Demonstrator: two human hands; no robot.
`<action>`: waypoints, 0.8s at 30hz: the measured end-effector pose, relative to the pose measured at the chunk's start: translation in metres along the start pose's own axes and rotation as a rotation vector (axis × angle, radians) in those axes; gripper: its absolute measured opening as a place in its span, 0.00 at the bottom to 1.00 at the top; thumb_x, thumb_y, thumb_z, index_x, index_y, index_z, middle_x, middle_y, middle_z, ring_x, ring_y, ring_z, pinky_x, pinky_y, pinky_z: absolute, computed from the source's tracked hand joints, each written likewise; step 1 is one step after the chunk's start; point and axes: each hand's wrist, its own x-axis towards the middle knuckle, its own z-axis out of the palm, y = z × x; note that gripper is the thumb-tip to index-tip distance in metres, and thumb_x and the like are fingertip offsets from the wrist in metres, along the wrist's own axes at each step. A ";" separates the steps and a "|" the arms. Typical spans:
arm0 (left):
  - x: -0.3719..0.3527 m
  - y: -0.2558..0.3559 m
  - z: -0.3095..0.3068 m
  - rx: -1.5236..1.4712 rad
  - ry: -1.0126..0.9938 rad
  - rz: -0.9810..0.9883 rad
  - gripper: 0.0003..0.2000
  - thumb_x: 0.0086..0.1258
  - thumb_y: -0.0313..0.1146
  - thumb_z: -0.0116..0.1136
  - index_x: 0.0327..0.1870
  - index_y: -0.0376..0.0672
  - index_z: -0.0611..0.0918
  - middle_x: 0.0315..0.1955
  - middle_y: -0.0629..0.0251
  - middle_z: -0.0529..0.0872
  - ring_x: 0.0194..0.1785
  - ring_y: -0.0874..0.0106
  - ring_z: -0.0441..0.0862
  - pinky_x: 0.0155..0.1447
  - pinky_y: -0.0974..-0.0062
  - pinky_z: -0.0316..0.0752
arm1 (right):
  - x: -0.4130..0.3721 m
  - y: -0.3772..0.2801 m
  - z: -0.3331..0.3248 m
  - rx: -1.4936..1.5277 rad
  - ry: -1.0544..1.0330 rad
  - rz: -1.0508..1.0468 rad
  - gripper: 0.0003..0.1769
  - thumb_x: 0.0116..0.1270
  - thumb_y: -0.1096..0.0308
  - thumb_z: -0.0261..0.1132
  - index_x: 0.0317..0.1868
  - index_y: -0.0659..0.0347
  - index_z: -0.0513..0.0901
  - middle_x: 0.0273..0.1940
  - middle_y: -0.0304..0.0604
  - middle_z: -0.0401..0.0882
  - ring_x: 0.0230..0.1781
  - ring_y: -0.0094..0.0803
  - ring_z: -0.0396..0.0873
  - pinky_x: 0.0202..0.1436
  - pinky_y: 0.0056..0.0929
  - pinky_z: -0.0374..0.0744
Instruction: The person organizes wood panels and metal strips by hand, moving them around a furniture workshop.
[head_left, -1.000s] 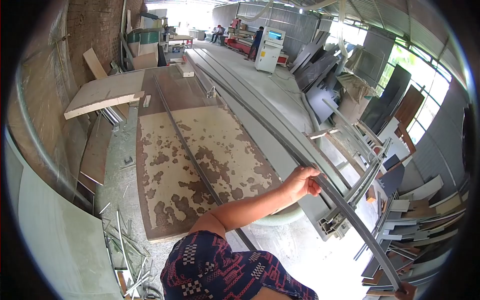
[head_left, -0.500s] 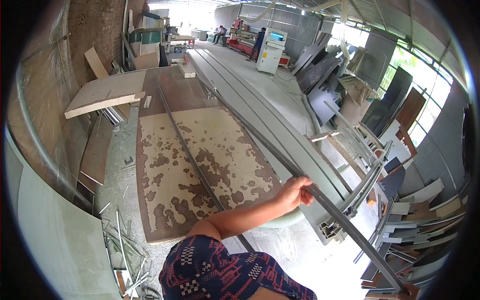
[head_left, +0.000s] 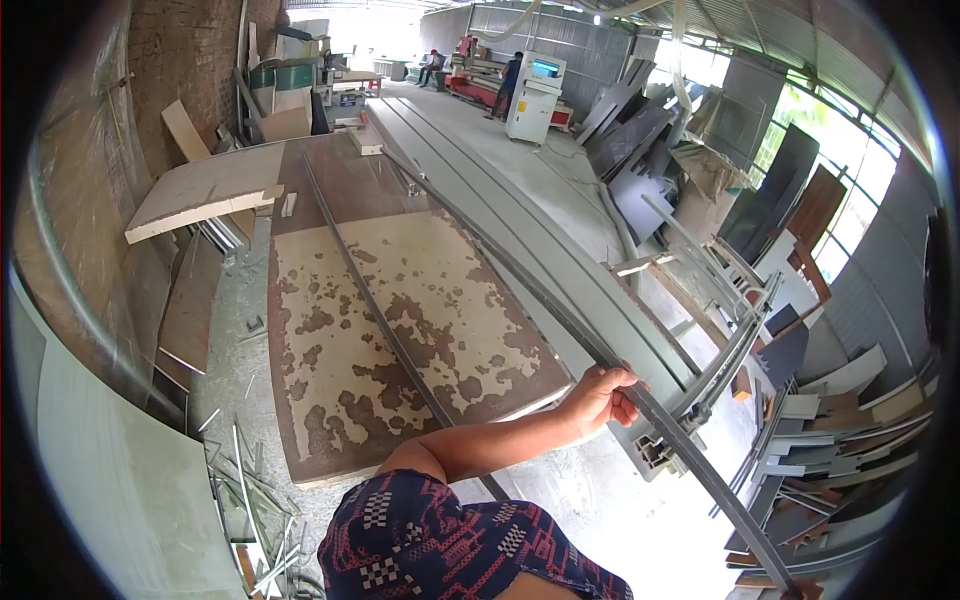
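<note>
i've got my left hand [head_left: 601, 396] closed around the long grey strip [head_left: 500, 263]: near end lifted, far end resting on the grey panels [head_left: 575, 262]; right hand is out of view.

Matt metal strip [head_left: 668, 428], worn ply board [head_left: 400, 300]
</note>
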 end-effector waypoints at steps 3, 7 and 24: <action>0.004 -0.002 -0.019 -0.043 -0.003 -0.023 0.09 0.63 0.34 0.53 0.36 0.36 0.77 0.28 0.58 0.82 0.19 0.70 0.80 0.20 0.76 0.78 | 0.001 -0.013 0.008 -0.032 -0.002 -0.018 0.17 0.55 0.73 0.67 0.47 0.60 0.82 0.33 0.42 0.82 0.31 0.22 0.76 0.34 0.21 0.73; 0.017 -0.002 -0.058 -0.102 0.041 -0.036 0.10 0.61 0.34 0.55 0.36 0.36 0.78 0.28 0.59 0.83 0.17 0.71 0.80 0.17 0.77 0.76 | 0.004 -0.034 0.022 -0.062 -0.005 -0.022 0.17 0.55 0.75 0.67 0.47 0.64 0.81 0.31 0.40 0.81 0.30 0.24 0.75 0.33 0.23 0.73; -0.022 0.014 -0.049 0.056 0.163 -0.033 0.11 0.64 0.33 0.52 0.42 0.34 0.75 0.29 0.55 0.82 0.22 0.69 0.81 0.20 0.76 0.78 | 0.033 -0.016 0.070 0.019 -0.101 -0.116 0.15 0.57 0.77 0.65 0.47 0.66 0.81 0.29 0.38 0.80 0.25 0.21 0.71 0.26 0.19 0.70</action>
